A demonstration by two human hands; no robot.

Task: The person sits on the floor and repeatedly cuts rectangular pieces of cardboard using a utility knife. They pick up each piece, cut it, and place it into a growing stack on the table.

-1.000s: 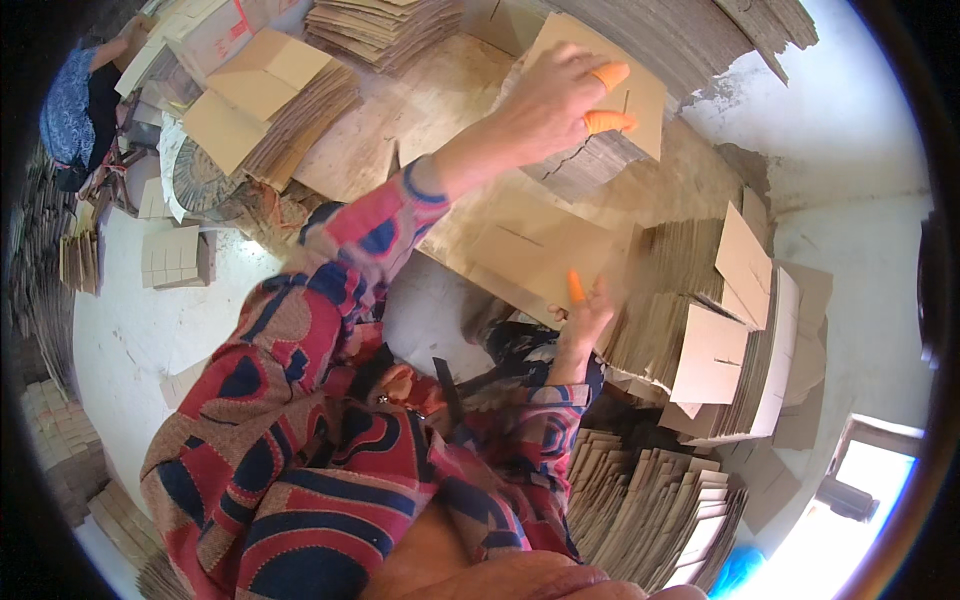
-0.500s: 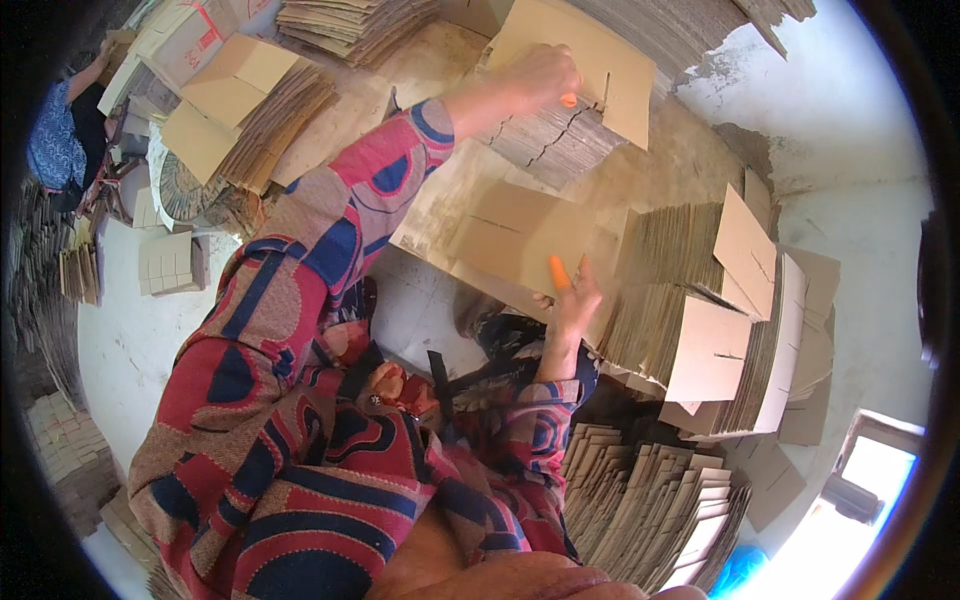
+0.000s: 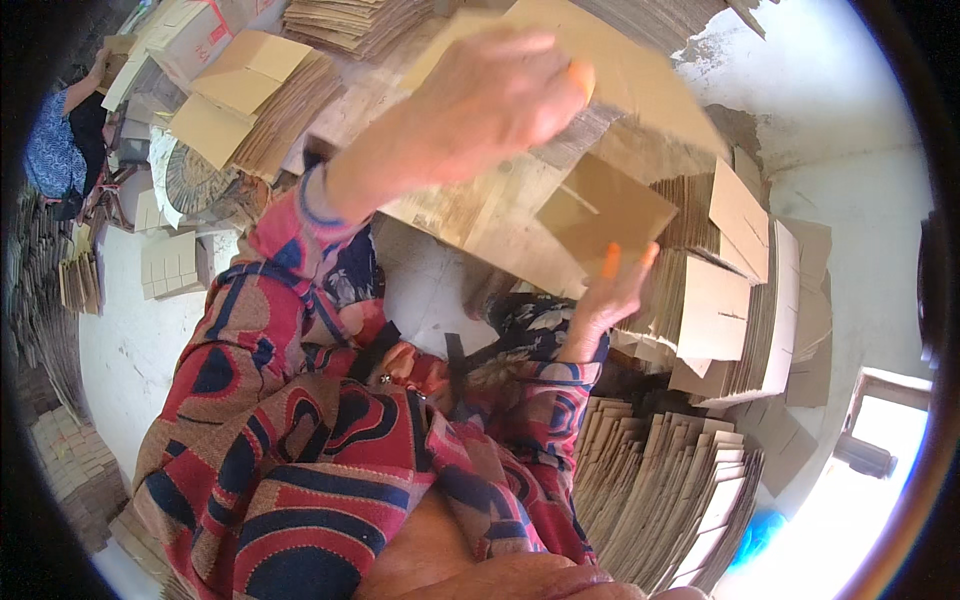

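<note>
My left hand [image 3: 480,110] is raised over the table, blurred, its fingers curled and an orange cover on one fingertip. It appears to grip a large tan cardboard sheet [image 3: 625,65], which is lifted and smeared by motion; the exact hold is hidden. Lower right, my right hand [image 3: 612,298] wears orange on a fingertip too. Its fingers are at the lower edge of a smaller slotted cardboard piece [image 3: 605,215], which is tilted beside the upright cardboard row [image 3: 685,215]. The grip's underside is out of sight.
Stacked cardboard [image 3: 285,110] lies at the far left of the table [image 3: 450,215]. More slotted pieces [image 3: 660,490] stand packed below the table at right. A white wall [image 3: 850,190] borders the right side. Another person [image 3: 65,140] sits at the far left.
My left hand has come up and nearer from the grey-edged stack, with the large sheet shifting along. My right hand has moved slightly right, and the smaller cardboard piece has turned and tilted.
</note>
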